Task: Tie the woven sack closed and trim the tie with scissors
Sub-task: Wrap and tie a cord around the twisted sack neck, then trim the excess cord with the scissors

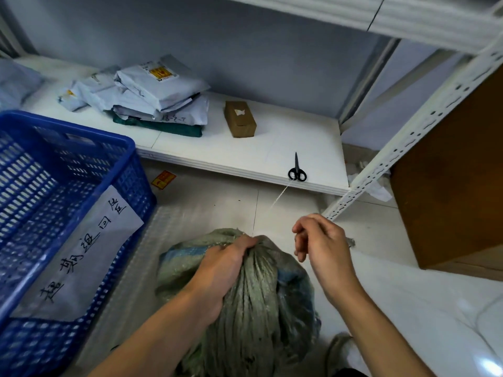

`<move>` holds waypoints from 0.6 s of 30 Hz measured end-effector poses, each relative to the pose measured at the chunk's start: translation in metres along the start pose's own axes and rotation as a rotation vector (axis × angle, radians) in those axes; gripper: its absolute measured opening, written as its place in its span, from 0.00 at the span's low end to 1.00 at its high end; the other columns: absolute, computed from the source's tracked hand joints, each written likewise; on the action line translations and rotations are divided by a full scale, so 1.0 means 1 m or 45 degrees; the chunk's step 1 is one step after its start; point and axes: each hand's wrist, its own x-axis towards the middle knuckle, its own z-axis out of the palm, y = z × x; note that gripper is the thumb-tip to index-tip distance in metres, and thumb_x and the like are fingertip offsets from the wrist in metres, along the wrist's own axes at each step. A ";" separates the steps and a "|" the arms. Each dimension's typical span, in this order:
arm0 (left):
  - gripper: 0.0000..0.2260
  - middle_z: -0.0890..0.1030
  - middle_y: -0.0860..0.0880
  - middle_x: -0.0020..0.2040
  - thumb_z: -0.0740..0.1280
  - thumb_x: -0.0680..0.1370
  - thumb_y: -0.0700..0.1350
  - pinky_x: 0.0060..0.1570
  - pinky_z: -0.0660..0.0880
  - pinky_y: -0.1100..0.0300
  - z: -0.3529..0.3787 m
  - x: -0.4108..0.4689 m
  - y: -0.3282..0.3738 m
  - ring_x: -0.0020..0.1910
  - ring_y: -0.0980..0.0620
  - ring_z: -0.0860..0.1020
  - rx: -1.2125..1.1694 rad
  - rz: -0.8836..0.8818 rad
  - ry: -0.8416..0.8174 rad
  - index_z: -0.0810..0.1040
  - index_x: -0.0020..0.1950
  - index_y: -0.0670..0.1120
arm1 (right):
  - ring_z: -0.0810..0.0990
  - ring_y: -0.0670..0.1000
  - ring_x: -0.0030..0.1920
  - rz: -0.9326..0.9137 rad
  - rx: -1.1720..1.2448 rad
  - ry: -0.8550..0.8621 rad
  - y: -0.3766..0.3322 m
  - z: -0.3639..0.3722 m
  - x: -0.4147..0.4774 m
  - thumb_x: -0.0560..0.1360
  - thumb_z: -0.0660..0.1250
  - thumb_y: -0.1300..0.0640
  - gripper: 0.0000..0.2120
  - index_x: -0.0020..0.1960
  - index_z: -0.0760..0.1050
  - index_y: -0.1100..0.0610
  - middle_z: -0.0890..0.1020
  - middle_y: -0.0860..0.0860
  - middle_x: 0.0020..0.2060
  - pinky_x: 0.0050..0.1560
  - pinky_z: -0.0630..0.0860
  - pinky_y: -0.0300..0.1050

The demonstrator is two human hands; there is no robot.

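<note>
Closest up is the grey-green woven plastic sack, sitting on the pale tiled floor right between the person's forearms. Its top is gathered into a bunched neck, and the left hand has its grip wrapped round that neck, fingers curled into the fabric at the very top.

The right hand hovers just to the right of the sack's neck, not touching the sack. Its grip looks pressed together, thumb against the curled fingers, pinching a thin white string. That string runs taut up and away from the sack toward the edge of a low white shelf board beyond it. I can't make out any string between the hand and the sack, too thin and blurry.

On that board, straight beyond the sack, lie black-handled scissors, blades together and pointing away, handles right at the board's front edge where the string ends. Further beyond the sack is a small brown cardboard box, and beyond-left a messy stack of grey plastic mailer bags.

Left of the sack stands a big blue plastic lattice crate with a handwritten paper sheet on its side. Right of the sack there's a white perforated metal upright and a large brown cardboard carton.
</note>
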 end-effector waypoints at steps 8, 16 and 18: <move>0.25 0.89 0.41 0.47 0.72 0.74 0.61 0.55 0.81 0.45 -0.021 0.023 0.016 0.45 0.39 0.88 -0.129 -0.044 0.036 0.80 0.62 0.45 | 0.80 0.49 0.32 0.187 -0.404 -0.035 0.045 0.025 0.081 0.78 0.61 0.57 0.11 0.42 0.81 0.56 0.84 0.51 0.34 0.37 0.77 0.45; 0.20 0.89 0.43 0.44 0.72 0.76 0.61 0.44 0.80 0.52 -0.035 0.045 0.035 0.41 0.43 0.88 -0.253 -0.050 0.012 0.85 0.57 0.46 | 0.81 0.55 0.37 0.367 -0.310 -0.074 0.090 0.033 0.170 0.75 0.63 0.58 0.08 0.43 0.80 0.59 0.83 0.56 0.39 0.40 0.79 0.50; 0.19 0.89 0.44 0.44 0.71 0.77 0.61 0.42 0.80 0.54 -0.033 0.049 0.040 0.39 0.45 0.88 -0.262 -0.037 0.004 0.85 0.56 0.46 | 0.82 0.56 0.39 0.357 -0.312 -0.062 0.097 0.031 0.186 0.75 0.63 0.57 0.08 0.45 0.80 0.59 0.82 0.55 0.40 0.42 0.80 0.51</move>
